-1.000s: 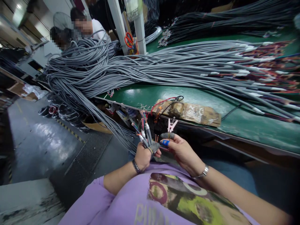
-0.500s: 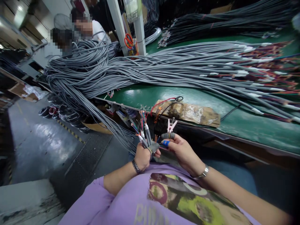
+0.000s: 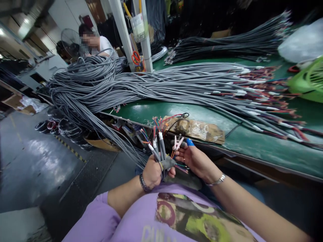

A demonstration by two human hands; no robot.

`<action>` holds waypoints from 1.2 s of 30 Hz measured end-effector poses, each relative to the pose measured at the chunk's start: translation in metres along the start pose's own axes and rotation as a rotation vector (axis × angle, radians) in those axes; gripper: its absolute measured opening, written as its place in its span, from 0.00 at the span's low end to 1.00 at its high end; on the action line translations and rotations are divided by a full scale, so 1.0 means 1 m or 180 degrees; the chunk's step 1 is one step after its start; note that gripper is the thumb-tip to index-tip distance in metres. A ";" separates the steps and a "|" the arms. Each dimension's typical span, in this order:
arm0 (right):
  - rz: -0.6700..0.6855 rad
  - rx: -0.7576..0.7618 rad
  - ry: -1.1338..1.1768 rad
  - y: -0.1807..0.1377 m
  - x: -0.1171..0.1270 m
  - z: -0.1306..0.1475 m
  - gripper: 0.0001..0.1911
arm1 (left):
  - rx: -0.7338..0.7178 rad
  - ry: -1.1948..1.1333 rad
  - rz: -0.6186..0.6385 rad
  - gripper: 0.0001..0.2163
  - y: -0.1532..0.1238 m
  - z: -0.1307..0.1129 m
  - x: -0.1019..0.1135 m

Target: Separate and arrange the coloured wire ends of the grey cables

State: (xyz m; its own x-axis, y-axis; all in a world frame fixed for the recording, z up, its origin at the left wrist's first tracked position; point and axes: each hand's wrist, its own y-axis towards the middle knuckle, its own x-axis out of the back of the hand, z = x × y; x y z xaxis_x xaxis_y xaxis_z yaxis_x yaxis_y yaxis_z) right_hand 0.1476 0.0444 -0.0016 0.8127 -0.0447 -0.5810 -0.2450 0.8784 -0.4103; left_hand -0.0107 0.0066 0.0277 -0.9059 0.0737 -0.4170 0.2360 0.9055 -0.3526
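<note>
Head view: left hand (image 3: pixel 151 171) closed around cable bundle (image 3: pixel 158 146), ends pointing up. Right hand (image 3: pixel 194 159) just beside, half-open, pinching pink clip (image 3: pixel 177 143) near loose wires (image 3: pixel 179 167).

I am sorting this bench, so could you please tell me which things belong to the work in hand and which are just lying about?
In hand:
left hand gripping grey cable ends
right hand with pink clip

Lying about:
grey cable pile
orange scissors
green basket
taped cardboard
</note>
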 end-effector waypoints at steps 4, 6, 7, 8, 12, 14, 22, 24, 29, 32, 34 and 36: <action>0.0300 -0.0056 -0.0038 0.002 -0.007 0.005 0.23 | -0.0057 0.0011 0.0047 0.17 0.008 -0.001 -0.017; 0.0506 -0.0125 0.0012 0.002 -0.008 0.003 0.25 | -0.0080 0.0015 0.0009 0.17 0.012 0.001 -0.020; 0.0664 -0.0184 0.0063 0.003 -0.008 0.002 0.26 | -0.0087 0.0033 -0.0023 0.18 0.013 0.002 -0.020; 0.0832 -0.0238 0.0133 0.003 -0.008 0.000 0.26 | -0.0084 0.0060 -0.0059 0.18 0.014 0.003 -0.020; 0.1136 -0.0210 0.0502 0.008 -0.008 -0.005 0.23 | -0.0034 0.0094 -0.0165 0.17 0.016 0.005 -0.017; 0.1157 -0.0181 0.0638 0.010 -0.010 -0.006 0.22 | -0.0010 0.0056 -0.0200 0.17 0.016 0.005 -0.016; 0.1144 -0.0127 0.0677 0.009 -0.016 -0.006 0.22 | 0.0025 0.0095 -0.0196 0.17 0.016 0.008 -0.015; 0.1117 -0.0178 0.0665 0.008 -0.015 -0.006 0.23 | 0.0035 0.0080 -0.0189 0.16 0.016 0.009 -0.015; 0.0718 -0.0220 0.0846 0.006 -0.010 -0.005 0.25 | 0.0016 0.0025 -0.0211 0.17 0.010 0.009 -0.013; 0.0543 -0.0232 0.0906 0.006 -0.007 -0.003 0.24 | 0.0009 0.0042 -0.0204 0.18 0.004 0.009 -0.012; 0.0517 -0.0201 0.0840 0.005 -0.007 -0.002 0.21 | -0.0032 0.0051 -0.0203 0.18 0.001 0.010 -0.012; 0.0473 -0.0095 0.0722 0.004 -0.007 -0.002 0.15 | -0.0111 0.0039 -0.0225 0.18 0.001 0.011 -0.011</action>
State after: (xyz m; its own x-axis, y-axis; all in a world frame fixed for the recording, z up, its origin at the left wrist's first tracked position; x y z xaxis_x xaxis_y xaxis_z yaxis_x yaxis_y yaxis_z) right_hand 0.1399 0.0480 -0.0004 0.6282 -0.0248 -0.7777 -0.3709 0.8691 -0.3273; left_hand 0.0034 0.0018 0.0232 -0.9241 0.0140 -0.3818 0.1591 0.9226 -0.3514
